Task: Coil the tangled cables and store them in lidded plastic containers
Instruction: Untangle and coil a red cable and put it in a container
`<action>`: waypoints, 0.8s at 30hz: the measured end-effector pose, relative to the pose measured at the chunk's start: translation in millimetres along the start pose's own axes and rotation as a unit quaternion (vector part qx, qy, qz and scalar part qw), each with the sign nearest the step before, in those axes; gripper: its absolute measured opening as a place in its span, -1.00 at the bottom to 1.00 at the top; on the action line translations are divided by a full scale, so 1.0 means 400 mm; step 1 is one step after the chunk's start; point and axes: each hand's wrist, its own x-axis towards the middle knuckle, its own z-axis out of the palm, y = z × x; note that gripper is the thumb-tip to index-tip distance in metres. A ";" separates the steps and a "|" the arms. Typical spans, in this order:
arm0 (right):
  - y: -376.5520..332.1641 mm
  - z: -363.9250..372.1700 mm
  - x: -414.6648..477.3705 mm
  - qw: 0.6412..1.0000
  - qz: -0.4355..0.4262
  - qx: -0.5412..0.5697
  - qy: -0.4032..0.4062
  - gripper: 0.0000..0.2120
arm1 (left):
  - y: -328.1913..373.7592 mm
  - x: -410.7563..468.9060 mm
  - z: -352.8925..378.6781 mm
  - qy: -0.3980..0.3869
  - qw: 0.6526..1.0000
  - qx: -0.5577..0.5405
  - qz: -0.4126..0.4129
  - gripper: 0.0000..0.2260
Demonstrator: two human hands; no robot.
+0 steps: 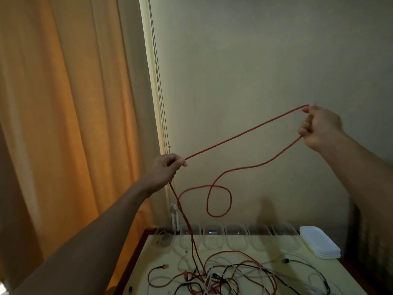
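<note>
A long red cable (244, 134) is stretched in the air between both raised hands. My left hand (164, 170) grips it at centre frame, and strands hang from that hand down to the table. My right hand (319, 127) holds it higher at the right, fingers curled round a bend. From there the cable droops back and forms a loose loop (219, 201) in mid-air. A tangle of red, white and black cables (229, 275) lies on the table below. Several clear plastic containers (236, 236) stand in a row at the table's far edge, and a stack of white lids (319, 241) lies at their right.
The pale table (348, 271) has a dark wooden rim. Orange curtains (63, 103) hang at the left, with blind cords (158, 81) beside them. A plain wall stands behind the table. The leftmost container (162, 238) holds a coiled pale cable.
</note>
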 end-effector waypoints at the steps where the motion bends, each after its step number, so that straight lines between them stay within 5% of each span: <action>1: -0.001 -0.024 0.018 0.999 0.009 0.015 0.027 -0.74 | -0.005 -0.001 -0.001 0.005 1.000 0.003 -0.001 -0.77; 5: 0.025 -0.107 0.062 0.993 0.023 -0.016 0.110 -0.74 | -0.031 -0.003 -0.002 0.026 0.999 0.015 -0.015 -0.77; 9: 0.112 -0.162 0.076 0.961 0.011 -0.265 0.080 -0.79 | -0.018 0.014 0.004 0.085 0.996 -0.020 -0.017 -0.79; 11: 0.150 -0.166 0.055 0.908 0.017 -0.418 0.001 -0.76 | 0.011 0.032 0.010 0.087 0.996 0.001 0.005 -0.80; 14: 0.174 -0.115 -0.018 0.798 -0.029 -0.586 -0.136 -0.45 | 0.079 0.063 0.032 0.076 0.995 0.041 0.056 -0.81; 17: 0.173 -0.017 -0.113 0.787 -0.114 -0.531 -0.292 -0.34 | 0.148 0.092 0.067 0.066 0.991 0.065 0.097 -0.81; 20: 0.168 0.081 -0.197 0.804 -0.135 -0.421 -0.397 -0.49 | 0.197 0.107 0.092 0.059 0.988 0.070 0.126 -0.81; 24: 0.153 0.152 -0.244 0.866 -0.086 -0.270 -0.413 -0.80 | 0.216 0.106 0.087 0.051 0.987 0.061 0.142 -0.80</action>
